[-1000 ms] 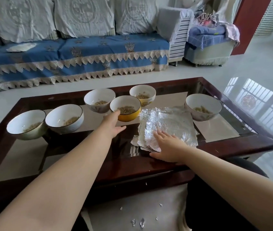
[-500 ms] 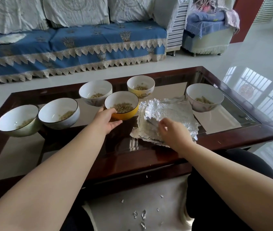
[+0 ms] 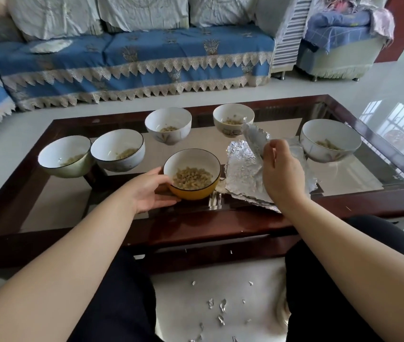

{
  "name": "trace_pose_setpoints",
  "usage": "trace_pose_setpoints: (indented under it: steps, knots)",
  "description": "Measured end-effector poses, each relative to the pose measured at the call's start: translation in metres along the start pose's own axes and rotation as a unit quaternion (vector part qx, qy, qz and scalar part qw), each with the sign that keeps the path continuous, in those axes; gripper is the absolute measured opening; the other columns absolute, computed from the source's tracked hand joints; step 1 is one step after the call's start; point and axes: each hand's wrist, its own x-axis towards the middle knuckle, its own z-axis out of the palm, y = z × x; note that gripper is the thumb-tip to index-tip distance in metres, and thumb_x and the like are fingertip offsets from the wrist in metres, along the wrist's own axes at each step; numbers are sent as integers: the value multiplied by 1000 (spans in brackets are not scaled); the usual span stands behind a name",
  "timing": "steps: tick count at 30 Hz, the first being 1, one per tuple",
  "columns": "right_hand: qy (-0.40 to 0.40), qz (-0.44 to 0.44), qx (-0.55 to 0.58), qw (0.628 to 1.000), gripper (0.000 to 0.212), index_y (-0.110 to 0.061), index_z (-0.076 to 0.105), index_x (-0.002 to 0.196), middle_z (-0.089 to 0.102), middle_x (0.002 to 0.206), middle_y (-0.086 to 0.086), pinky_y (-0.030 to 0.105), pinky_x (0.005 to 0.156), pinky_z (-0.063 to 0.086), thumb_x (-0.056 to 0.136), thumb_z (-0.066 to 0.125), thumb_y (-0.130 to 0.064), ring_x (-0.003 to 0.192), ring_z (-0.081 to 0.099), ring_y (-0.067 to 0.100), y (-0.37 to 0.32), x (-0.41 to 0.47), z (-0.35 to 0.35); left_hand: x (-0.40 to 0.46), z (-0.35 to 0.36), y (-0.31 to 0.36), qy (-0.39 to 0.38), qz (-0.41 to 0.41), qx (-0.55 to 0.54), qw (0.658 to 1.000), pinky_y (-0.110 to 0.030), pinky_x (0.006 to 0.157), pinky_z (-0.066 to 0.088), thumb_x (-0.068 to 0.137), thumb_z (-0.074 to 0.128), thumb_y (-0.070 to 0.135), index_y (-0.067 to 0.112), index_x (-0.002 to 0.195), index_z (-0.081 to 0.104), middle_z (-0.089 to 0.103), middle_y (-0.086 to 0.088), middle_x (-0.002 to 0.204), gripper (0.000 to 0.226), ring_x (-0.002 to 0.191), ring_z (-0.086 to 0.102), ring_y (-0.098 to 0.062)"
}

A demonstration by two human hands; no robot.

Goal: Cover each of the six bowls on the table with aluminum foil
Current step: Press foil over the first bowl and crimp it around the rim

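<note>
A: What's near?
B: Foil bits on the floor. The left hand cups the yellow bowl; the right hand pinches a foil sheet at two o'clock.
A: And far?
B: A glass table, five white bowls, a blue sofa at twelve.

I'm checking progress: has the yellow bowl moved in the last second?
Yes. The yellow bowl, held by the left hand, has come toward the person, away from the white bowls behind it.

The near right part of the foil stack is hidden behind the right hand. Its pinching fingertips are concealed by the lifted foil sheet.
</note>
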Motion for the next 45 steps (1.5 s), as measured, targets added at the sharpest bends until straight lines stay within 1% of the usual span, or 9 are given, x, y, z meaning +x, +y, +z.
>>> trace_pose_setpoints:
  steps: [3, 5, 11, 17, 24, 29, 32, 37, 45]
  knots:
    - [45, -91, -5, 995, 20, -10, 53, 112, 61, 68, 8, 33, 53, 32, 101, 41, -23, 60, 58, 37, -13, -10, 9, -5, -6, -3, -1, 1, 36, 999, -42, 83, 51, 101, 53, 35, 29, 117, 61, 65, -5, 113, 18, 112, 60, -29]
    - [80, -209, 1, 975, 15, -16, 51, 109, 64, 66, 5, 26, 50, 33, 98, 43, -22, 55, 59, 31, -25, -16, 15, 0, -8, -6, 12, 19, 10, 1000, -42, 92, 46, 96, 44, 60, 24, 121, 64, 67, -2, 117, 48, 116, 57, -23]
    - [-12, -423, 22, 906, 17, -17, 66, 110, 71, 114, 3, 39, 75, 60, 97, 58, -25, 108, 67, 23, -47, -29, 58, 2, 0, -3, -25, 71, -109, 991, -30, 74, 53, 86, 13, 83, 12, 122, 67, 73, -8, 102, 97, 90, 68, -20]
    - [-89, -446, -20, 890, 30, -14, 70, 109, 73, 111, 0, 36, 83, 57, 96, 52, -33, 107, 67, 19, -54, -41, 69, 5, -3, -2, 109, 78, -88, 987, -49, 96, 53, 82, 67, 61, 20, 117, 63, 69, -13, 121, 54, 105, 68, -33]
    - [-76, -61, 4, 995, 40, -16, 53, 126, 62, 123, 1, 31, 82, 48, 93, 61, -36, 107, 60, 20, -66, 26, 33, 22, -8, -6, 201, 114, 42, 972, -38, 90, 49, 88, 74, 19, 7, 102, 66, 67, -13, 108, 19, 98, 62, -25]
    - [-325, 262, 163, 894, 61, -5, 53, 129, 66, 110, 9, 43, 83, 57, 81, 75, -34, 97, 65, 27, -45, 55, 36, 23, -9, -4, 211, 119, 89, 966, -29, 81, 40, 86, 75, 17, 1, 118, 61, 64, -11, 116, 38, 101, 56, -22]
    - [-342, 272, 177, 882, 35, -6, 62, 110, 70, 96, 9, 43, 80, 58, 81, 77, -20, 86, 68, 25, -40, 47, 42, 13, -6, 2, 247, 161, 147, 944, -33, 90, 45, 89, 71, 21, 11, 128, 54, 56, -6, 127, 43, 115, 53, -23]
    - [-339, 259, 177, 887, 25, -11, 59, 97, 69, 88, 8, 35, 62, 58, 80, 76, -8, 72, 67, 21, -39, 44, 47, -14, 11, 34, 263, 393, 459, 752, -40, 117, 30, 99, 59, 29, 14, 149, 42, 37, -4, 156, 55, 142, 34, -22]
    - [-311, 243, 180, 901, 36, -12, 53, 110, 69, 89, 9, 28, 53, 56, 82, 75, -9, 66, 67, 20, -33, 42, 51, 19, 37, 15, 39, 202, 716, 667, -42, 123, -11, 94, 10, 71, 24, 159, -10, -24, 3, 163, 82, 150, -22, -18]
